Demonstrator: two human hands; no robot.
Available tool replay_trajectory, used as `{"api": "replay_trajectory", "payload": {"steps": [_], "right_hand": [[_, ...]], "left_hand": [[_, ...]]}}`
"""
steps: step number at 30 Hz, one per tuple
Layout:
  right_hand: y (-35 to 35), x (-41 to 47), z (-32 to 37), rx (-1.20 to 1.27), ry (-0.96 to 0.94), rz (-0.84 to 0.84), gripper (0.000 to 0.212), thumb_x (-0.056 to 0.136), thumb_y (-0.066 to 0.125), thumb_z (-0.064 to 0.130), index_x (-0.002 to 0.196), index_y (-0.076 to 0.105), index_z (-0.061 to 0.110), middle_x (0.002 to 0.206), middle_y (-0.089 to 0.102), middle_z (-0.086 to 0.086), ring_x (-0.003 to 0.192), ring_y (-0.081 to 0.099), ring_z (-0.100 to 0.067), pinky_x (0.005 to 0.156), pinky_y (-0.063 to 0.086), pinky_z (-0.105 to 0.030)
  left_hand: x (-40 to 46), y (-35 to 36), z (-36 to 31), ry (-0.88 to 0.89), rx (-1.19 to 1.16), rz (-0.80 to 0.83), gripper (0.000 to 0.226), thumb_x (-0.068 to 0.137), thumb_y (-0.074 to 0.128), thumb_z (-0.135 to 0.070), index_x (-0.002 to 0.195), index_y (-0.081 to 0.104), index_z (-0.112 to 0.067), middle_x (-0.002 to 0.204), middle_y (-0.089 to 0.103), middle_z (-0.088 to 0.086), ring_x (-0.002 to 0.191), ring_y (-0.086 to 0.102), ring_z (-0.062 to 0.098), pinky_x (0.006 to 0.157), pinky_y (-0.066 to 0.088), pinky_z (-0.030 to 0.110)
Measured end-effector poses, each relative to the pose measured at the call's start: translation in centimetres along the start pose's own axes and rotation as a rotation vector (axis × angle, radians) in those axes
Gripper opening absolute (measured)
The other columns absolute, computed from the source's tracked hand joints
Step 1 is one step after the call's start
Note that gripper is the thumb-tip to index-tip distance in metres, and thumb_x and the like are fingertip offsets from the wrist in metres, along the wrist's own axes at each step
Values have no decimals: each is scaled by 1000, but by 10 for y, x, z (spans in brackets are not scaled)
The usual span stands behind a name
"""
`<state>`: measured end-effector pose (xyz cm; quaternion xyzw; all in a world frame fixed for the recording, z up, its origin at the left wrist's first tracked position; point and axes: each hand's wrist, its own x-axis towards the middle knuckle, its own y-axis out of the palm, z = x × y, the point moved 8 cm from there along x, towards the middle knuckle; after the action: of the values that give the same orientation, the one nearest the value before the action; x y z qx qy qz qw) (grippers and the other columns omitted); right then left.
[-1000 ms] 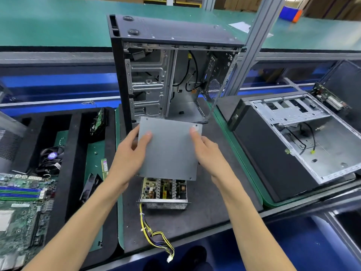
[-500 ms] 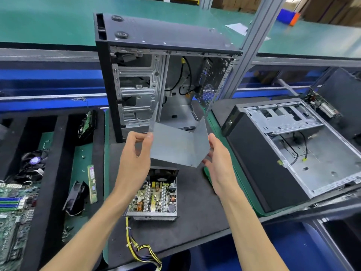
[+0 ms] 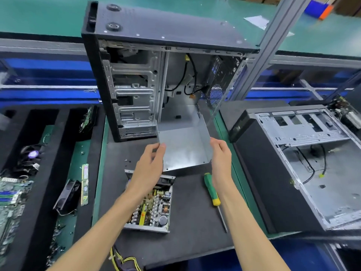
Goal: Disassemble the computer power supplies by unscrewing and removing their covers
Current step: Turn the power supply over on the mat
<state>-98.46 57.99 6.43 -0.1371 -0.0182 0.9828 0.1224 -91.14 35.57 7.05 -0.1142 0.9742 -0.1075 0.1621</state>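
You are holding the cover point(image 3: 185, 147) between both hands, left hand point(image 3: 149, 169) pinching its near edge and right hand point(image 3: 221, 157) gripping its side, probably so it is staying level. The open supply point(image 3: 150, 204) is lying just below your left hand, and the screwdriver point(image 3: 213, 194) is waiting beside your right wrist.

Matt grey sheet-metal cover point(image 3: 185, 147), glossy green plastic screwdriver handle point(image 3: 211, 189)

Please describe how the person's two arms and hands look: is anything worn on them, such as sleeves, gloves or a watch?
Both forearms are bare up to the frame's lower edge; no sleeve shows. The left hand and the right hand wear no gloves. No watch, ring or wristband is visible on either wrist or on the fingers that show.
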Motion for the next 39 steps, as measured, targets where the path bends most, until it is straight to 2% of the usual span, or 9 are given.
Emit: {"api": "replay_trajectory", "payload": {"steps": [3, 9, 17, 22, 27, 30, 34, 37, 39], "right_hand": [[8, 9, -12, -4, 16, 33, 12, 101, 59, 23, 104, 70, 21, 103, 73, 17, 87, 65, 9, 70, 47, -11], [31, 19, -46, -89, 110, 131, 14, 103, 56, 17, 110, 68, 17, 111, 70, 10, 98, 62, -2, 76, 45, -18], [44, 22, -64, -46, 178, 130, 14, 101, 55, 15, 108, 67, 14, 111, 70, 10, 97, 63, -5, 80, 48, -22], [49, 30, -63, -38, 154, 125, 13, 104, 53, 15, 109, 65, 17, 109, 68, 9, 94, 61, -1, 73, 46, -14], [51, 36, -61, -62, 143, 126, 14, 105, 52, 16, 111, 64, 20, 110, 66, 10, 91, 58, 5, 65, 42, -7], [52, 34, -58, -85, 146, 140, 15, 105, 51, 17, 114, 62, 20, 114, 66, 5, 97, 60, -5, 75, 44, -18], [39, 21, -38, -82, -73, -38, 12, 105, 54, 20, 116, 60, 21, 121, 61, 2, 111, 58, -8, 94, 44, -24], [32, -4, -12, -22, -349, -127, 9, 103, 54, 17, 105, 61, 21, 109, 62, 3, 103, 60, -13, 91, 48, -27], [40, -18, -2, -12, -463, -40, 8, 100, 55, 18, 99, 61, 22, 97, 63, 3, 93, 61, -17, 85, 49, -28]], "left_hand": [[11, 0, 2, -34, 86, 3, 33, 99, 32, -63, 123, 44, -42, 98, 53, -31, 81, 49, -25, 70, 32, 13], [30, -12, 22, -119, 337, 25, 32, 104, 29, -50, 114, 44, -23, 76, 61, -2, 61, 54, 13, 57, 38, 31], [53, -18, 43, -145, 474, 45, 22, 103, 41, -20, 125, 39, -16, 94, 68, 9, 67, 60, 20, 56, 41, 32], [63, -23, 46, -172, 377, 13, 26, 101, 41, -16, 126, 44, -19, 98, 69, 6, 79, 71, 25, 81, 58, 42], [65, -23, 46, -157, 376, 22, 24, 102, 46, -21, 125, 42, -23, 91, 67, -7, 60, 71, 12, 56, 48, 23], [65, -23, 45, -163, 353, 26, 31, 102, 47, -22, 132, 43, -18, 97, 68, -4, 73, 72, 18, 63, 50, 26], [58, -31, 35, -87, 372, -12, 41, 103, 48, -30, 142, 44, -16, 123, 61, 1, 103, 57, 14, 84, 42, 27], [48, -54, 29, 8, 324, -109, 29, 103, 47, -28, 131, 52, -21, 112, 58, -12, 104, 56, 8, 77, 38, 15], [38, -71, 33, 22, 314, -160, 22, 103, 47, -28, 124, 54, -24, 106, 58, -17, 100, 57, 2, 72, 37, 11]]}}
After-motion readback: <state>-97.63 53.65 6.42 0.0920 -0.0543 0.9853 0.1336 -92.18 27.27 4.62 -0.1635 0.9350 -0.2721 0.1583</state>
